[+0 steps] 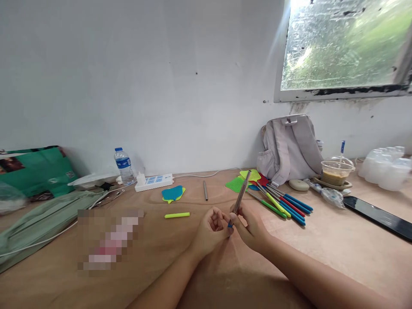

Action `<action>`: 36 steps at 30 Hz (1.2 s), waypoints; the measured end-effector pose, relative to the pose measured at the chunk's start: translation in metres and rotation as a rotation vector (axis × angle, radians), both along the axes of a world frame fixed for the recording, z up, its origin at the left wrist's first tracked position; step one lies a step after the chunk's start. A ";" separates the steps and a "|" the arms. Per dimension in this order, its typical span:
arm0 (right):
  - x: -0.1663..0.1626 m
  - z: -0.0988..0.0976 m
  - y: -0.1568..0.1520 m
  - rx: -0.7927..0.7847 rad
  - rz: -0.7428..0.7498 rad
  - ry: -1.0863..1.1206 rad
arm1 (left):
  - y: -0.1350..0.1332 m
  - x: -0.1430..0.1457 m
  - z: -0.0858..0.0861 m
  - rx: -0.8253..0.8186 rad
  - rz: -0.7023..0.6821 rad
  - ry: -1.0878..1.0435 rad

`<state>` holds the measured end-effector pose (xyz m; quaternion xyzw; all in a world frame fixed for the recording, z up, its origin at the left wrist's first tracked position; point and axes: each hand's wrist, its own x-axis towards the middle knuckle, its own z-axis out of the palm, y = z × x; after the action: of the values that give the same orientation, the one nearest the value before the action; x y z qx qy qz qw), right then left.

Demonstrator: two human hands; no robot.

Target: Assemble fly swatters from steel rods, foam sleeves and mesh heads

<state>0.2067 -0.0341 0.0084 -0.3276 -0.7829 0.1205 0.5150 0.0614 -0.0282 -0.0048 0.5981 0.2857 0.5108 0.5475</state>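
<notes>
My right hand (249, 225) is closed round a thin metal rod (242, 195) that tilts up and away from me. My left hand (210, 227) curls its fingers at the rod's lower end, where a small blue piece (229, 224) shows between the two hands. Both hands hover just above the wooden table (322, 249), close together near its middle. A yellow-green grip (177, 215) lies loose to the left of my left hand. A bare metal rod (205, 190) lies beyond the hands.
Several fly swatters with coloured handles (283, 204) lie fanned out right of my hands. A blue and yellow swatter head (173, 193), power strip (153, 182), water bottle (123, 165), grey backpack (289, 148), iced drink cup (336, 171), phone (380, 216) and green bags (38, 171) sit around.
</notes>
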 end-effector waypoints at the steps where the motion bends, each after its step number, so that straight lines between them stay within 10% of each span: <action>1: -0.001 0.000 0.000 -0.005 -0.028 -0.020 | 0.000 0.002 -0.001 -0.002 0.008 -0.001; 7: -0.007 -0.002 0.002 -0.045 -0.080 -0.086 | 0.009 -0.002 -0.004 0.185 0.142 0.110; 14: -0.011 -0.015 0.008 -0.186 -0.119 -0.024 | 0.070 -0.110 0.003 0.252 0.921 0.453; 19: -0.015 -0.023 0.011 -0.252 -0.074 0.053 | 0.097 -0.172 -0.011 0.338 0.811 0.780; 27: -0.014 -0.019 0.003 -0.282 -0.082 0.177 | 0.096 -0.164 -0.017 0.226 0.498 1.048; 36: 0.002 -0.014 0.009 -0.259 -0.067 0.249 | 0.092 -0.163 -0.011 0.217 0.746 0.953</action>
<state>0.2084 -0.0248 -0.0055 -0.3996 -0.6797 0.2428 0.5652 -0.1020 0.0634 -0.0161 0.6727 0.6355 0.3703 0.0801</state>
